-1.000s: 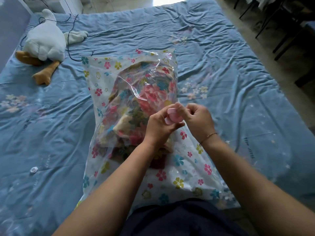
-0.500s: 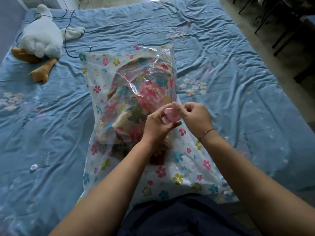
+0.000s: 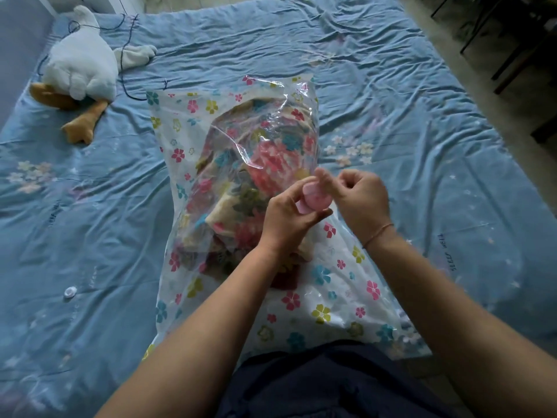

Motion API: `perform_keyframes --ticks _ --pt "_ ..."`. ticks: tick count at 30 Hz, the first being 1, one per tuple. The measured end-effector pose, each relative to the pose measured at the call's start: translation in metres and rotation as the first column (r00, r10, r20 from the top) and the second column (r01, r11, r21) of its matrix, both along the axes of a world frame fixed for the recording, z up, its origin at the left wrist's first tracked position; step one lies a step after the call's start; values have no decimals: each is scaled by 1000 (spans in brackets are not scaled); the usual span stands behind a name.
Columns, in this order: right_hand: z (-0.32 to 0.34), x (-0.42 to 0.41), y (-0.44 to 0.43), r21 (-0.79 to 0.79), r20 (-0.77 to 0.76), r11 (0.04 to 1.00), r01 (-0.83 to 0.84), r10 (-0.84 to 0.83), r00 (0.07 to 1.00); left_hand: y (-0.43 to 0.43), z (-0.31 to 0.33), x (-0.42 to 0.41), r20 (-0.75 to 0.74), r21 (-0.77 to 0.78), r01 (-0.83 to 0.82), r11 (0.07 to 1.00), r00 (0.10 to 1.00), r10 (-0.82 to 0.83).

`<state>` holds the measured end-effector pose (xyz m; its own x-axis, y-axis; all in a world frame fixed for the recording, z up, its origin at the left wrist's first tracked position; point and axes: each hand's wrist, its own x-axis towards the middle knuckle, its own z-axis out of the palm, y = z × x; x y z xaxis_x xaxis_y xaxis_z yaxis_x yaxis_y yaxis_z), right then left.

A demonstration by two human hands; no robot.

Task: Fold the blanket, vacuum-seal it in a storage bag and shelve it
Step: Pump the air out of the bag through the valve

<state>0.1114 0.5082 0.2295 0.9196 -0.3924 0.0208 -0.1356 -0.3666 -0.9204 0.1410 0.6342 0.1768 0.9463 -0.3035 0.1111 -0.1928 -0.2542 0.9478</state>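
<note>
Fingers (image 3: 297,190) of the left hand (image 3: 284,220) were curled right round the pink cap (image 3: 315,198), thumb underneath and forefinger over the top, a proper grip. From the other side the right hand (image 3: 360,200) had thumb and forefinger tips pinched on the cap's upper right edge, with the other fingers tucked into the palm. Those tips were blurred, so how firm the pinch was could not be told. A thin bracelet (image 3: 378,235) sat on that wrist.

The cap was held over the storage bag (image 3: 301,309), a clear plastic one printed with small flowers. It lay along the middle of the blue bed sheet (image 3: 407,101), its near end against the person's dark clothing (image 3: 316,384). And the blanket (image 3: 250,182)? Inside the bag, a bright floral bundle bunched in its far half, showing through the crinkled plastic under and beyond both hands.

Out on that sheet were a white plush goose (image 3: 81,67) at the far left, orange feet toward the bag, a dark cable (image 3: 129,37) looping over and beside it, and a small white round piece (image 3: 70,292) alone on the left, well apart from the bag
</note>
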Motion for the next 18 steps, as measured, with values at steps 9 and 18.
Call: perform_keyframes --ticks 9,18 --pt "19 3 3 29 210 999 26 -31 977 -2 0 6 28 37 -5 999 1000 4" --pt "85 2 4 202 536 979 -34 -82 840 -2 7 14 49 46 -17 999 999 15"
